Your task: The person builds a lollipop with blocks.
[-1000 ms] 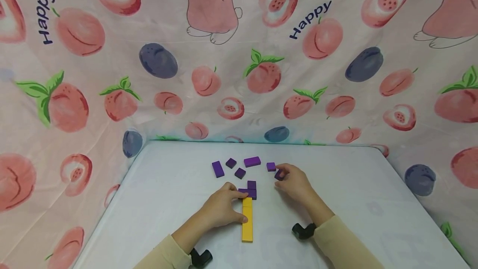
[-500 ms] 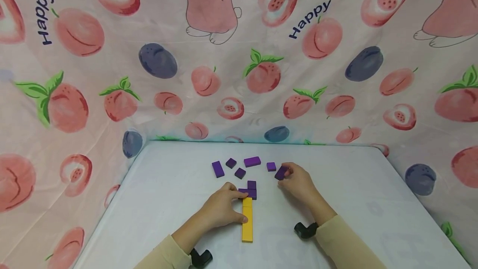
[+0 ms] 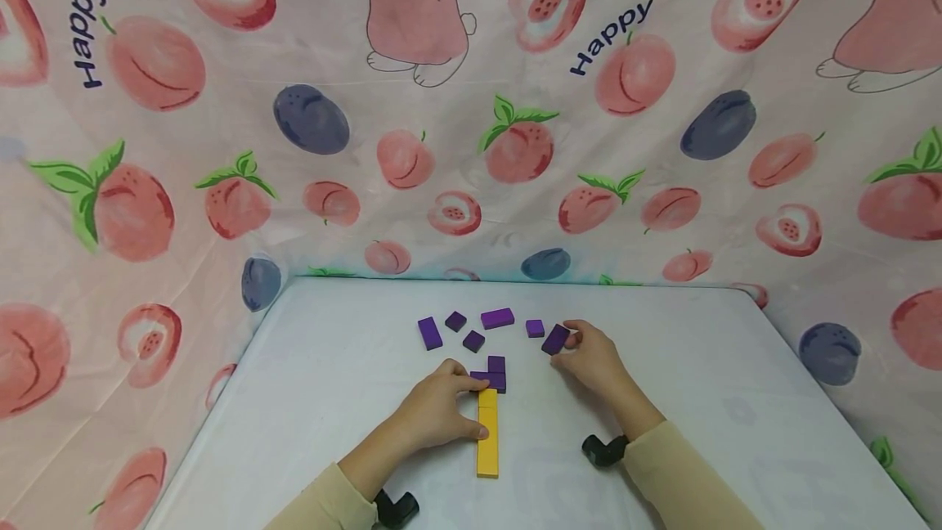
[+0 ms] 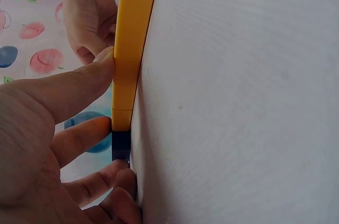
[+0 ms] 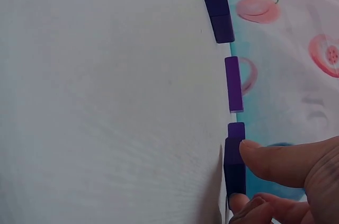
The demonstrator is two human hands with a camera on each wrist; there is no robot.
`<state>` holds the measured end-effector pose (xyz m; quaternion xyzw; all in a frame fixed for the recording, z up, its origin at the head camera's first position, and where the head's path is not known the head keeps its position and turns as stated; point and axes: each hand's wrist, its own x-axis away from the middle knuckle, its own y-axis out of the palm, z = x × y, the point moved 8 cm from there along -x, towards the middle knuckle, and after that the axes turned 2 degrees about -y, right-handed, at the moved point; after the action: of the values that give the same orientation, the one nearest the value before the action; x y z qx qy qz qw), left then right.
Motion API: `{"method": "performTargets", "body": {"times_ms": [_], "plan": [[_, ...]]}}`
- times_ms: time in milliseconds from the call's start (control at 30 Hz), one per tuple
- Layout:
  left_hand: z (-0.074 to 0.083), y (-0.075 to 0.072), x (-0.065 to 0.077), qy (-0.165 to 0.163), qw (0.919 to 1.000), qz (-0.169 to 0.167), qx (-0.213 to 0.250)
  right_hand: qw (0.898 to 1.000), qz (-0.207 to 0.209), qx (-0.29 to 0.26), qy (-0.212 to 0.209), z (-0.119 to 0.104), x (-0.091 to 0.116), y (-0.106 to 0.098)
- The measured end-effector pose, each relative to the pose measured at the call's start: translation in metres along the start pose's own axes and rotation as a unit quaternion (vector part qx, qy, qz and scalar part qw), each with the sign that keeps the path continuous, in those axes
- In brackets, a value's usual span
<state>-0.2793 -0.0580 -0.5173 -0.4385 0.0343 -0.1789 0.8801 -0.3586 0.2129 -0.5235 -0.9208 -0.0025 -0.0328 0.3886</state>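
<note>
In the head view a row of yellow blocks (image 3: 487,452) lies on the white table, with purple blocks (image 3: 496,365) at its far end. My left hand (image 3: 437,407) rests along the row's left side, thumb against the yellow and index fingertip on the purple. The left wrist view shows these fingers on the yellow bar (image 4: 130,49) and the dark purple block (image 4: 121,145). My right hand (image 3: 592,360) pinches a dark purple block (image 3: 555,339) between thumb and finger. In the right wrist view that block (image 5: 234,166) is low and partly hidden by fingertips.
Loose purple blocks lie beyond the row: two oblong blocks (image 3: 430,334) (image 3: 497,318) and several small cubes (image 3: 455,321). One cube (image 3: 534,329) is just left of the held block. Black fittings (image 3: 605,451) show at both wrists. A fruit-printed cloth (image 3: 471,145) hangs behind the table.
My right hand has shifted slightly right, and more of the purple block in its fingers shows than before. The left hand and the yellow row have stayed put.
</note>
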Motion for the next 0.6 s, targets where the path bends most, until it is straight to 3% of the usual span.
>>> {"method": "performTargets", "body": {"times_ms": [600], "plan": [[-0.0009,0.0008,-0.0009,0.000,1.0000,0.000,0.001,1.000,0.007,0.030,0.000,0.0044,-0.0092,0.0027]]}}
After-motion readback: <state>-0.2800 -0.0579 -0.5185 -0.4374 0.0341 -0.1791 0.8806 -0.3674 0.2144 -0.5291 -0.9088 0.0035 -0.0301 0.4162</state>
